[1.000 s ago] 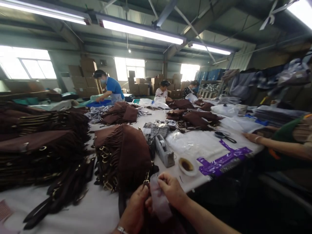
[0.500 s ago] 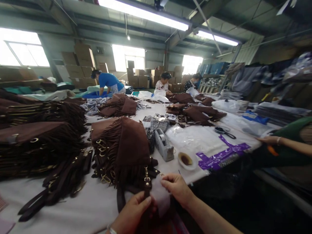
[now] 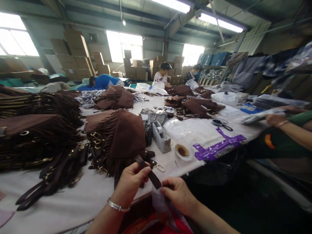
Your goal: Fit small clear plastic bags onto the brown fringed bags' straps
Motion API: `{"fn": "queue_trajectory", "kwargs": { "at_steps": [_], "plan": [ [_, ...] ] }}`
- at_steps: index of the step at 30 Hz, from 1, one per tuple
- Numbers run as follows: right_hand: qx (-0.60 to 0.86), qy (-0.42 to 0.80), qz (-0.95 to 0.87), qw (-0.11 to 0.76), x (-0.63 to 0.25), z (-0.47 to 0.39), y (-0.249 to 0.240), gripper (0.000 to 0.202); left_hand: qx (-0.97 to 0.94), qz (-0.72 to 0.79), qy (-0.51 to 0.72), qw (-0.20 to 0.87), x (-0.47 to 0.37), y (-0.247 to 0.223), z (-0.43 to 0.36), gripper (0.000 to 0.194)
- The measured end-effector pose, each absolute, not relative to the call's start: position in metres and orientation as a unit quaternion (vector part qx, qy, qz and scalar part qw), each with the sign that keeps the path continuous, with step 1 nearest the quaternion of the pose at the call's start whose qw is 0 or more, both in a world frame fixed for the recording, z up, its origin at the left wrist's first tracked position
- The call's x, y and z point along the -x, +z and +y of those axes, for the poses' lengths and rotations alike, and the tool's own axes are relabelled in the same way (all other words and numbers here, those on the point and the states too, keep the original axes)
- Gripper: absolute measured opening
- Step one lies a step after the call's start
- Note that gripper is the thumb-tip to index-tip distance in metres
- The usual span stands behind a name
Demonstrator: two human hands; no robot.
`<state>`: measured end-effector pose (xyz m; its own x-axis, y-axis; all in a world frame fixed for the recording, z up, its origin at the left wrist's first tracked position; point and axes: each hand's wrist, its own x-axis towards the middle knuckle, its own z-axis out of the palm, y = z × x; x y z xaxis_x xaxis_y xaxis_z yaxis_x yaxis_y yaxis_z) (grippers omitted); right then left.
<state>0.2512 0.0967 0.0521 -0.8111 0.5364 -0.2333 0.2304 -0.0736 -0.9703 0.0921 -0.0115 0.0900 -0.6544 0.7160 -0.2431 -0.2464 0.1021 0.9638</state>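
My left hand (image 3: 133, 182), with a bracelet at its wrist, pinches a dark brown strap (image 3: 153, 177) near the table's front edge. Right of it, my right hand (image 3: 179, 194) is closed on a translucent whitish wrap (image 3: 159, 200) around the strap's lower part. Just beyond my hands lies a brown fringed bag (image 3: 129, 136) with gold-coloured clasps. A metal clip (image 3: 160, 167) on a short strap rests at the bag's right corner.
Brown fringed bags (image 3: 36, 130) are stacked at left, with loose straps (image 3: 62, 172) beside them. A tape dispenser (image 3: 162, 139), tape roll (image 3: 182, 151) and purple tape (image 3: 219, 148) lie ahead. A person's hand (image 3: 275, 120) holds plastic at right.
My left hand has risen slightly with the strap, whose end now shows above it. The wrap hangs lower. At right, the other person's arm has moved and now holds plastic. The person in blue bends lower.
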Motion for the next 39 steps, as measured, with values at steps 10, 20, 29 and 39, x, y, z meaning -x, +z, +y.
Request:
{"fn": "queue_trajectory", "kwargs": {
  "at_steps": [10,20,29,39],
  "plan": [
    [0.292,0.731,-0.609,0.099,-0.263,0.103,0.051,0.022,-0.232,0.683,0.612,0.323,-0.101,0.072,-0.011,0.035],
    [0.241,0.738,-0.623,0.098,-0.26,0.107,0.042,0.032,-0.208,0.667,0.603,0.384,-0.122,0.054,-0.017,0.028],
    [0.2,0.824,-0.522,0.088,-0.267,0.095,0.042,0.038,-0.172,0.702,0.612,0.32,-0.135,0.05,-0.019,0.032],
    [0.238,0.817,-0.517,0.093,-0.265,0.091,0.036,0.027,-0.236,0.694,0.605,0.311,-0.142,0.06,-0.014,0.02]
  ]
}}
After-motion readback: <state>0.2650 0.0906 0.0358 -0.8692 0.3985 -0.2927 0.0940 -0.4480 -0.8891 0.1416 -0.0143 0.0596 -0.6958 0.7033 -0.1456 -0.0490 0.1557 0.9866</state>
